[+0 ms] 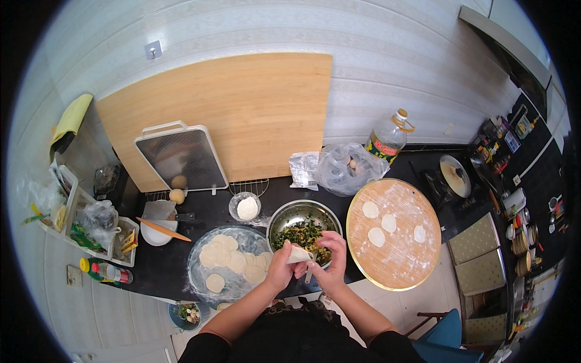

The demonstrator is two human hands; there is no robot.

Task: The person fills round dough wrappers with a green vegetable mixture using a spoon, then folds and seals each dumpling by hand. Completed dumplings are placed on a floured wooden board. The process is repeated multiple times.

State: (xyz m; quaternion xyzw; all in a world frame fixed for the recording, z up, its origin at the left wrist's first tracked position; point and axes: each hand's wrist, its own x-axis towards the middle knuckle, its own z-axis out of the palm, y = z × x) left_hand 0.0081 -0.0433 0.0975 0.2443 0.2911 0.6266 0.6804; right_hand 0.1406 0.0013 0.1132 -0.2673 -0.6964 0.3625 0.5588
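Observation:
My left hand (279,268) holds a folded dough wrapper (298,255) over the near rim of a stainless steel bowl (283,218). The thumb and fingertips of my right hand (333,263) pinch the wrapper's right end, its other fingers raised. Chopped green and yellow filling (297,236) covers the bowl's bottom. A metal utensil handle (309,275) shows between my hands; whether I touch it is unclear. Left of the bowl, several round dough wrappers (219,252) lie on a floured glass board (197,267), some overlapping. To the right, a round floured board (394,267) carries several flattened dough rounds (376,237).
Behind the bowl are a flour dish (247,208), a plastic bag with eggs (333,170) and an oil bottle (386,138). A wooden rolling pin (164,229) rests across a white dish (154,237). A lidded pan (455,176) stands right; a blue chair (438,333) is below.

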